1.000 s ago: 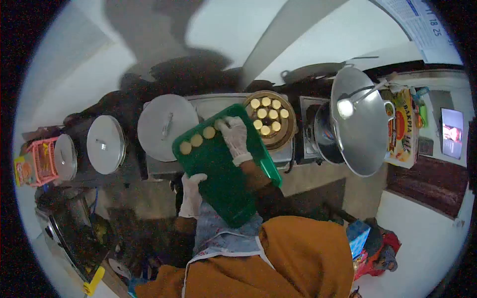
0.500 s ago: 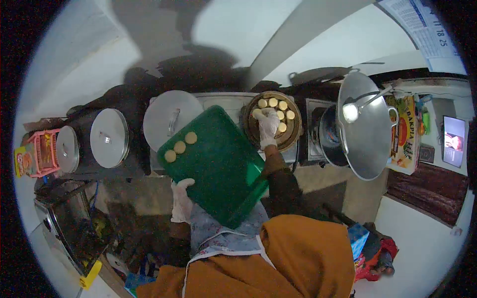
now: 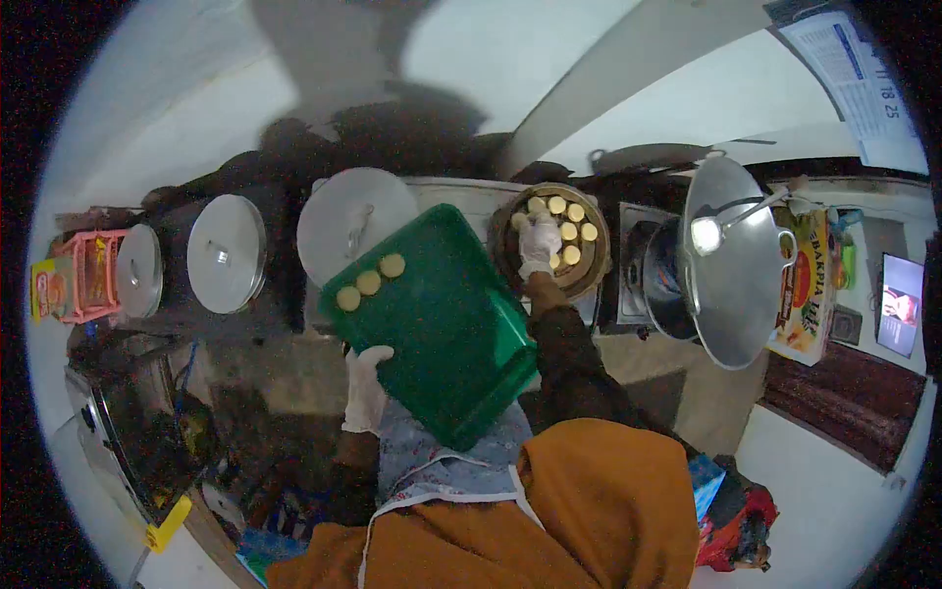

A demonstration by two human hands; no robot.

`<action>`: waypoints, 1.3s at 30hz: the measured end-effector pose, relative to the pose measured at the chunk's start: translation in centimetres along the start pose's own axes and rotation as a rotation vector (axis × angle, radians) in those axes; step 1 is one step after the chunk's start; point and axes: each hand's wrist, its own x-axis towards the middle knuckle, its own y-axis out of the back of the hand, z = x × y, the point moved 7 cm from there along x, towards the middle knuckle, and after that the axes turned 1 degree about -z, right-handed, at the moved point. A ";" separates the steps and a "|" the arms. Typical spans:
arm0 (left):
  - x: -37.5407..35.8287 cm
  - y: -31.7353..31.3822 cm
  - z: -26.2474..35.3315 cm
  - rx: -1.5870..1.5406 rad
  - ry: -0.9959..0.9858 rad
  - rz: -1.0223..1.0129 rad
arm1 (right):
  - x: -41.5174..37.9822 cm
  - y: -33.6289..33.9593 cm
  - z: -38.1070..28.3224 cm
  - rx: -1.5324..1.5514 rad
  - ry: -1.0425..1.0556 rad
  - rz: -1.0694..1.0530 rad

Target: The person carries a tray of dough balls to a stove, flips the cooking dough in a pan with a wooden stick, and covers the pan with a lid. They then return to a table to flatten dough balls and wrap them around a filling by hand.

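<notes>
My left hand (image 3: 366, 388), in a clear glove, grips the lower left edge of a green tray (image 3: 446, 339), thumb over the rim. The tray is tilted in front of my body. Three round pale pastries (image 3: 369, 283) lie in a row near its upper left edge. Over a round dark pan (image 3: 590, 267) at the tray's upper right is my gloved right hand (image 3: 539, 243). Its fingers point down and close on a round pastry (image 3: 518, 222) at the pan's left side; the fingertips are partly hidden. Several more pastries (image 3: 571, 231) sit in the pan around the hand.
A large round lid (image 3: 339, 211) lies behind the tray, with two smaller lidded pots (image 3: 226, 253) to the left. On the right a big wok (image 3: 731, 280) stands tilted with a ladle (image 3: 706, 234) inside. Beyond are a yellow box (image 3: 807, 285) and a lit phone (image 3: 898, 304).
The view has shifted slightly, so the stove and pan appear a little further right. My right hand stays over the pan's left side, my left on the tray.
</notes>
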 end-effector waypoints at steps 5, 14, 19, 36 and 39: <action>2.2 0.8 -2.8 -0.033 -0.160 -0.138 | -3.4 6.1 -8.5 0.218 0.168 0.042; 3.0 -2.0 -3.9 0.018 -0.031 -0.111 | -13.1 -0.6 -16.5 0.282 0.420 -0.258; 1.8 -1.3 -2.9 0.056 -0.049 -0.145 | -14.0 -2.4 -14.7 0.730 -0.007 -0.503; 0.5 1.5 -1.3 0.031 -0.129 0.010 | -6.4 1.0 -2.5 -0.329 0.563 0.212; 0.9 0.8 -1.0 -0.023 -0.067 -0.038 | -5.0 0.1 -1.8 -0.477 0.370 0.042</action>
